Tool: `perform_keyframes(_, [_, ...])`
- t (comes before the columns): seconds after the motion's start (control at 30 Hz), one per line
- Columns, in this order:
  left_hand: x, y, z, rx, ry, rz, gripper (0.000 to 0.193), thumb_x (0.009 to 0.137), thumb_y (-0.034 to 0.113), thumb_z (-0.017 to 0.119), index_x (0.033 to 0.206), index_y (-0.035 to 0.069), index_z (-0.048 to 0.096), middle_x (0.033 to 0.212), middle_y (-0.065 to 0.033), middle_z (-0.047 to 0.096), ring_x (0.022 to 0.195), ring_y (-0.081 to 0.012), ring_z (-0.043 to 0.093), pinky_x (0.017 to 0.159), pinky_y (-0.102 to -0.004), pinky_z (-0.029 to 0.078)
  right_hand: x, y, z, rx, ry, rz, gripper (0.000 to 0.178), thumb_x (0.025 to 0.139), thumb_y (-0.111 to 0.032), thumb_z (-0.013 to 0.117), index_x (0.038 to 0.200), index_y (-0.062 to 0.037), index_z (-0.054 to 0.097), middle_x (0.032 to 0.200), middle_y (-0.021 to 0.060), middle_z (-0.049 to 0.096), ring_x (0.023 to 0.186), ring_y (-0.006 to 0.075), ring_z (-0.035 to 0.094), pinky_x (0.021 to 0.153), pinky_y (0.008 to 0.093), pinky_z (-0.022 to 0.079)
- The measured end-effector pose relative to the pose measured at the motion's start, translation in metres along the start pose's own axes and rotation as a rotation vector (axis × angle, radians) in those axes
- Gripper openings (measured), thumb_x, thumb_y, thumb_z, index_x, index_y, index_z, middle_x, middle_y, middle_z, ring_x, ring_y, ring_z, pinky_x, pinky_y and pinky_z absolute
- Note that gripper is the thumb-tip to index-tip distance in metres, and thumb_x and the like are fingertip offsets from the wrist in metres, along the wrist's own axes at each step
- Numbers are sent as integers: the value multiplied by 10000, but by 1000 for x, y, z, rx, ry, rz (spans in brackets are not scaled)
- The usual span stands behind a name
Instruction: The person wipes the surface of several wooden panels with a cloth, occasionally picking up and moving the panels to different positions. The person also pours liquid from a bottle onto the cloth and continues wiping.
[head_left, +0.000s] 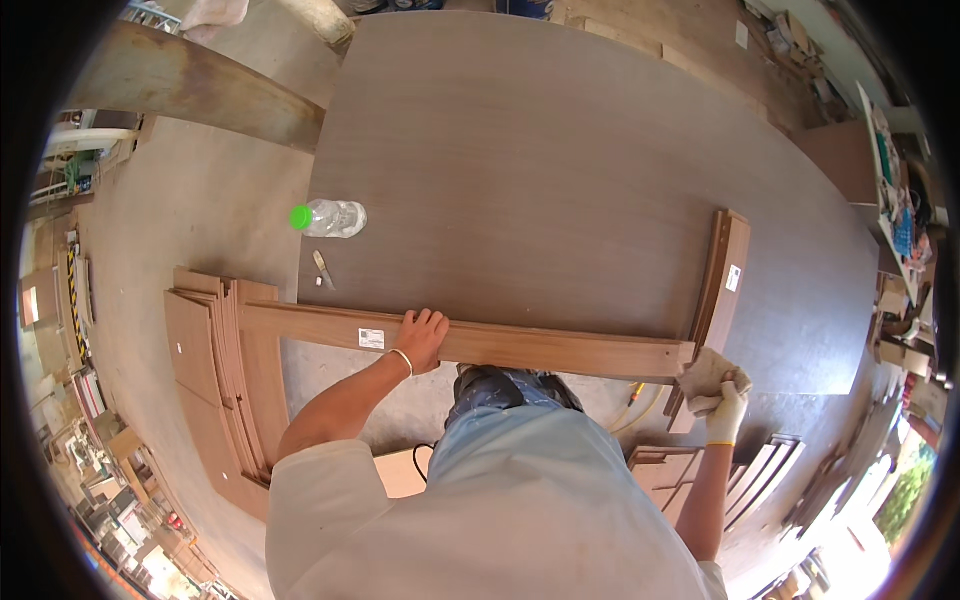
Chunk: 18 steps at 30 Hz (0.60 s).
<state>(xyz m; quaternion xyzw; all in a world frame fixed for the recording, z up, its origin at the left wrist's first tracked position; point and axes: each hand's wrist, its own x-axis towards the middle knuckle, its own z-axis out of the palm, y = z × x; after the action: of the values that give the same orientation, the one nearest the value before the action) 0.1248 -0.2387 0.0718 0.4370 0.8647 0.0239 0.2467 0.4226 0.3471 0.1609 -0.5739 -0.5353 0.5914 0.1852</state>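
Note:
A long brown wooden board (pixel 560 346) lies along the near edge of the dark tabletop (pixel 520 170), with a white label (pixel 371 338) left of its middle. My bare left hand (pixel 425 338) is wrapped over this board, thumb side hidden. At the board's right end, my gloved right hand (pixel 728 398) grips a crumpled beige cloth (pixel 707 374), which touches the end of the board. Just beyond that end, a short stack of brown boards (pixel 722 285) with a white label lies crosswise on the tabletop.
A clear plastic bottle with a green cap (pixel 335 218) lies on its side at the table's left edge. Nearer me is a small knife-like tool (pixel 323 268). Stacked brown panels (pixel 215 370) stand at left. A rusty beam (pixel 200 85) reaches toward the table's far left.

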Motion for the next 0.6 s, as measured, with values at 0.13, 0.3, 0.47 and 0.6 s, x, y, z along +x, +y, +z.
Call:
perform_keyframes(0.13, [1,-6,21,-51,28,14,571,662,123,785,1197,34,607,1109,-105,562,1079,-295,529,926,-477,401,-45,2,69,-43,-62,218,423,918,38,583,1338,-17,599,1223,45,624,1117,166,607,998,328,516])
perform_keyframes(0.3, [19,18,4,18,-86,2,558,761,232,811,1235,15,611,1188,-112,577,1156,-306,529,1037,-443,407,-59,28,110,-96,-181,249,428,900,53,590,1323,-9,603,1181,40,634,1071,161,628,952,330,544])
perform_keyframes(0.47, [80,42,-19,-587,-183,-4,460,886,333,767,1206,15,674,1266,-160,659,1245,-342,584,1055,-467,463,-66,22,149,-93,-228,324,398,902,62,595,1292,-15,619,1150,25,646,1056,146,638,954,332,550])
perform_keyframes(0.6, [170,64,23,-1134,-458,-165,278,923,230,665,1067,2,732,1018,-155,778,972,-288,732,867,-400,581,-68,29,162,-73,-298,305,418,894,72,597,1301,-20,614,1153,22,641,1052,139,634,934,317,552])
